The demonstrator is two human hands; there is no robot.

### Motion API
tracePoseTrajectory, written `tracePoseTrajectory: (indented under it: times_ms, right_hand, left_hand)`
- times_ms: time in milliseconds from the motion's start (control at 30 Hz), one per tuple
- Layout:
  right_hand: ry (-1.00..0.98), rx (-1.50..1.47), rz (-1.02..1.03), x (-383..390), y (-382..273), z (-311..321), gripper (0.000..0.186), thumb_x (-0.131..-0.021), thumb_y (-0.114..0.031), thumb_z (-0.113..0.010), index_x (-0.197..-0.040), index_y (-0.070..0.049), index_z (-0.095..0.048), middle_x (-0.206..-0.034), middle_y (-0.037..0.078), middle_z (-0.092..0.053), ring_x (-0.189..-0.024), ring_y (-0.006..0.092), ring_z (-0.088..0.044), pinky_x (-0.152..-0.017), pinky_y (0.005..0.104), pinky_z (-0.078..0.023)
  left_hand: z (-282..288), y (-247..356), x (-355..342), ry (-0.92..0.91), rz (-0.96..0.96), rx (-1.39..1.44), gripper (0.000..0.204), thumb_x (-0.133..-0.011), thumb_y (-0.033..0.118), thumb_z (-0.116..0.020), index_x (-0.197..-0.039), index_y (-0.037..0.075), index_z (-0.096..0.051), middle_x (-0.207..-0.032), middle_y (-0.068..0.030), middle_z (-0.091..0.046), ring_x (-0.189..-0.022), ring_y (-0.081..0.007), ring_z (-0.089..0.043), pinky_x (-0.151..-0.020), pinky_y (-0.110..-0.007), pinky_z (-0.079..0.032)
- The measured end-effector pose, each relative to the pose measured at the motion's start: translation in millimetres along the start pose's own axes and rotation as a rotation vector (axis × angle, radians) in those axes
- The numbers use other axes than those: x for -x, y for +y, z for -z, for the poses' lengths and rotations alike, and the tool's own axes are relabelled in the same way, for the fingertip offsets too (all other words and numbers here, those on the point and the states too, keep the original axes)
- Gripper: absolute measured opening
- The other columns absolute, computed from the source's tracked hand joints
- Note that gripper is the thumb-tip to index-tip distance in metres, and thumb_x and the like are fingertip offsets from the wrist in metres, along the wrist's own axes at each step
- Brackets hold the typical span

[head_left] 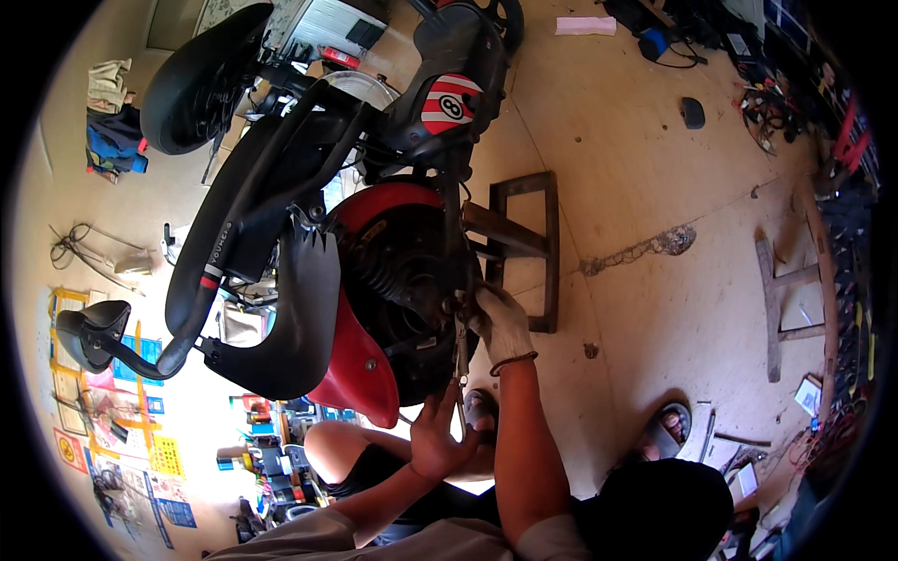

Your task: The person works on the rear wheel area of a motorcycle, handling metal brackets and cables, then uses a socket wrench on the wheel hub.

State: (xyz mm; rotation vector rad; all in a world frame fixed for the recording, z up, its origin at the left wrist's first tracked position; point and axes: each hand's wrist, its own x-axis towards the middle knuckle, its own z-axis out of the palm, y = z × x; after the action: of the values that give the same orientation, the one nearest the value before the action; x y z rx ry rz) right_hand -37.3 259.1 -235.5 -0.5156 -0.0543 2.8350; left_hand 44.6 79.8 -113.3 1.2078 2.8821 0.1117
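A black scooter (281,131) fills the middle left, with a red fender (360,374) and a dark wheel and hub (407,290). My left hand (441,441), below the hub, is closed round the lower part of a long metal hand tool (460,360), which looks like pliers. My right hand (500,327), in a pale glove, is higher and to the right, its fingers curled against dark metal parts beside the hub, at the tool's upper end; exactly what they grip is hidden. A dark stand frame (550,252) is just right of the wheel.
A wooden frame (812,290) lies at the right, near tangled wires and tools (767,112). A small dark pad (693,113) and a pink strip (586,25) lie on the cracked floor (636,159). Crowded tools and boxes (267,439) sit lower left.
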Motion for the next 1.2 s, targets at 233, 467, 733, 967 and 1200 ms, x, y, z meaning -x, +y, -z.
tracePoseTrajectory:
  times_ms: [233, 467, 733, 967, 1200]
  right_hand:
    - [-0.023, 0.247, 0.011, -8.9, 7.1, -8.6, 0.052, -0.096, -0.034, -0.074, -0.132, 0.004, -0.067, -0.102, 0.003, -0.07, -0.087, 0.0087, -0.062, -0.072, 0.0231, -0.049]
    - [-0.074, -0.03, -0.089, -21.9, 11.9, 3.0, 0.037, -0.098, -0.016, -0.074, -0.124, 0.006, -0.062, -0.102, 0.008, -0.069, -0.086, 0.0177, -0.071, -0.075, 0.0264, -0.057]
    - [-0.081, -0.053, -0.141, -11.4, -0.7, -6.5, 0.028, -0.097, -0.012, -0.074, -0.119, 0.001, -0.062, -0.101, 0.01, -0.07, -0.084, 0.0186, -0.071, -0.067, 0.0267, -0.055]
    - [-0.033, 0.081, -0.155, -10.5, -0.5, -16.1, 0.037, -0.091, -0.03, -0.079, -0.11, 0.0, -0.069, -0.087, 0.005, -0.07, -0.059, 0.0072, -0.053, -0.053, 0.0212, -0.036]
    - [-0.026, 0.082, -0.202, -10.5, -7.6, -10.8, 0.042, -0.09, -0.032, -0.082, -0.114, 0.0, -0.069, -0.085, 0.005, -0.071, -0.059, 0.0069, -0.053, -0.051, 0.0209, -0.035]
  left_hand:
    - [6.1, 1.5, -0.7, -0.042, 0.044, 0.007, 0.08, -0.076, 0.025, -0.08, -0.149, 0.003, -0.056, -0.115, -0.0286, -0.066, -0.088, -0.0423, -0.072, -0.073, -0.046, -0.061]
    - [28.1, 11.5, -13.7, -0.136, 0.067, 0.044, 0.083, -0.073, 0.018, -0.076, -0.151, 0.003, -0.053, -0.111, -0.0247, -0.066, -0.084, -0.0423, -0.072, -0.072, -0.046, -0.061]
    - [57.6, 20.3, -26.9, -0.284, 0.124, -0.01, 0.086, -0.073, 0.02, -0.074, -0.154, 0.004, -0.05, -0.11, -0.0241, -0.066, -0.082, -0.0432, -0.072, -0.072, -0.048, -0.062]
    - [26.7, 7.8, -11.8, -0.112, 0.106, 0.057, 0.088, -0.07, 0.021, -0.077, -0.153, 0.005, -0.053, -0.103, -0.0206, -0.067, -0.07, -0.0331, -0.068, -0.064, -0.042, -0.059]
    - [56.0, 9.7, -27.7, -0.301, 0.155, 0.118, 0.1, -0.069, 0.021, -0.083, -0.161, 0.009, -0.044, -0.093, -0.0148, -0.065, -0.064, -0.0248, -0.062, -0.062, -0.038, -0.056]
